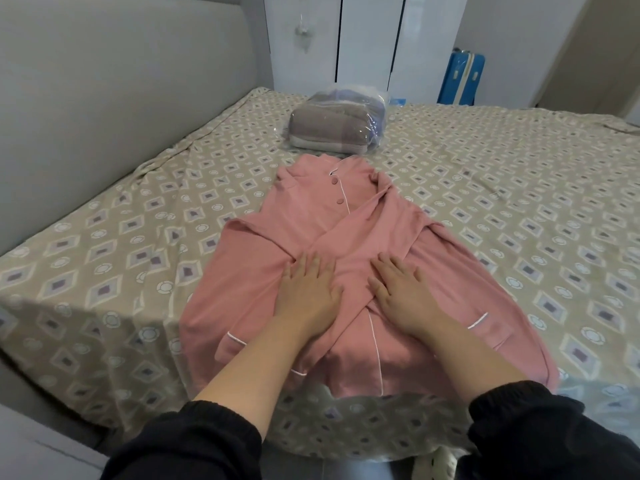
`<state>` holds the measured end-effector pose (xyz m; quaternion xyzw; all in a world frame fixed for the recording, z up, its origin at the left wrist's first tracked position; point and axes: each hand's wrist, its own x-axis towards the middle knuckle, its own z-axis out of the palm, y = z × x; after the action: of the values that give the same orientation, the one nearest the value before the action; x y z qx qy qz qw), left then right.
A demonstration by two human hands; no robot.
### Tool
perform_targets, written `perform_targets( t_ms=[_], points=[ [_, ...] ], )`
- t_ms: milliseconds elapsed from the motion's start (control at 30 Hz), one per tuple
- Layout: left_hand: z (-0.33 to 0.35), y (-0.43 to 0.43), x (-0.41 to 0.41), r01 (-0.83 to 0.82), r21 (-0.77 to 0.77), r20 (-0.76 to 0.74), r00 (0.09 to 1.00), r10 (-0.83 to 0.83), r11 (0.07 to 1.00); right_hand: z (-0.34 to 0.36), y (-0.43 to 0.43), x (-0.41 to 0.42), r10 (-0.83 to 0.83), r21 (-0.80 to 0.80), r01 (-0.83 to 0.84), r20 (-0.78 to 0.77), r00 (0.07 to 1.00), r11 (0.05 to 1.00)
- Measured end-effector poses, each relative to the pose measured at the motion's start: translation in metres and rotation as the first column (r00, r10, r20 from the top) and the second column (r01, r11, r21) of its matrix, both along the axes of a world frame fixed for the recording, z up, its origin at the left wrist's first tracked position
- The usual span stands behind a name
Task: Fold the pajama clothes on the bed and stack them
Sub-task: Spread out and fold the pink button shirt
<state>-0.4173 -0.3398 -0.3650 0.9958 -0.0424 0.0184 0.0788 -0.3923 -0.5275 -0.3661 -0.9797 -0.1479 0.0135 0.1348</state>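
A pink pajama top (311, 216) with white piping and pink buttons lies front-up on the bed (519, 202), collar toward the far side. Both sleeves are folded in and cross over its middle. My left hand (310, 291) lies flat on the crossed sleeves, fingers straight and spread. Just to its right, my right hand (401, 291) presses flat on the same spot with straight fingers. Neither hand grips the cloth.
A clear plastic bag of folded grey and blue cloth (341, 123) sits just beyond the collar. A grey padded headboard (104, 98) runs along the left. White wardrobe doors (367, 39) and a blue suitcase (462, 79) stand past the bed's far edge.
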Motion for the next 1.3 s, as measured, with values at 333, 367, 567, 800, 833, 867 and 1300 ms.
perform_targets(
  t_ms=[333,367,567,800,833,867,1300],
  points=[
    [-0.008,-0.023,0.051,-0.037,-0.031,0.035,0.999,0.038,0.999,0.0,-0.03,0.074,-0.069,-0.067,0.085,0.209,0.975,0.994],
    [-0.008,-0.025,0.055,-0.038,-0.037,0.039,0.998,0.039,0.999,0.0,-0.037,0.081,-0.125,-0.011,0.134,0.278,0.952,0.991],
    [-0.011,-0.03,0.073,-0.045,-0.079,0.053,0.997,0.05,0.996,-0.005,-0.068,0.114,-0.356,0.182,0.306,0.422,0.834,0.934],
    [-0.013,-0.033,0.081,-0.052,-0.127,0.086,0.994,0.063,0.99,0.001,-0.076,0.146,-0.361,0.352,0.242,0.326,0.874,0.904],
    [-0.013,-0.033,0.081,-0.053,-0.137,0.093,0.993,0.066,0.989,0.003,-0.078,0.149,-0.371,0.371,0.248,0.309,0.876,0.895],
    [-0.014,-0.033,0.081,-0.055,-0.145,0.099,0.993,0.07,0.988,0.004,-0.08,0.152,-0.391,0.394,0.262,0.296,0.871,0.881],
    [-0.017,-0.035,0.083,-0.088,-0.153,0.106,0.989,0.105,0.984,0.038,-0.061,0.15,-0.323,-0.033,0.341,0.248,0.913,0.94]
  ],
)
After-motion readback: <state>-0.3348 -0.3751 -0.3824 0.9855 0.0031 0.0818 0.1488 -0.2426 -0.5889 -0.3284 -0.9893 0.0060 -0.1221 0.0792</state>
